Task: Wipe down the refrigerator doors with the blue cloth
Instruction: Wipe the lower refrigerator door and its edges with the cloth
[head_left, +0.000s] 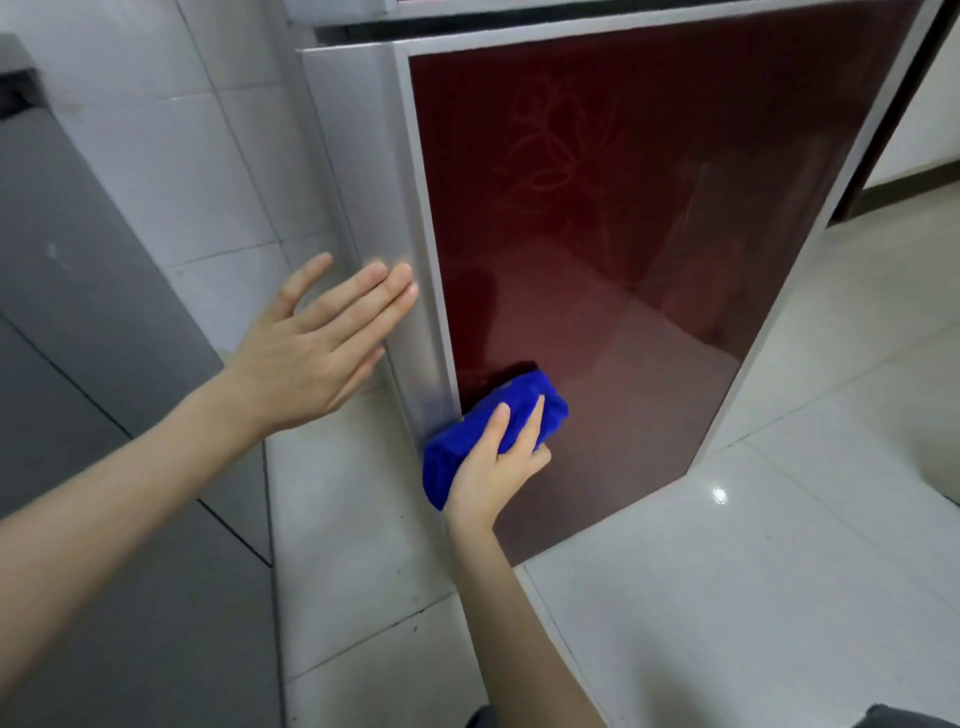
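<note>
Head camera looks steeply down, close to refrigerator door (597, 234).

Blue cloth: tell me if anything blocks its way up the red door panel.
Nothing visible does. The blue cloth, under the right hand, sits at the red door panel's lower left; the left hand is off it.

blue cloth (467, 441); dark red floral-etched refrigerator door (597, 208); white floor (727, 597).

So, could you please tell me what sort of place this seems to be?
Most likely a home kitchen. A refrigerator door with a dark red glossy panel is being wiped with a blue cloth, the wall and floor are white tile, and a grey cabinet stands alongside.
</note>
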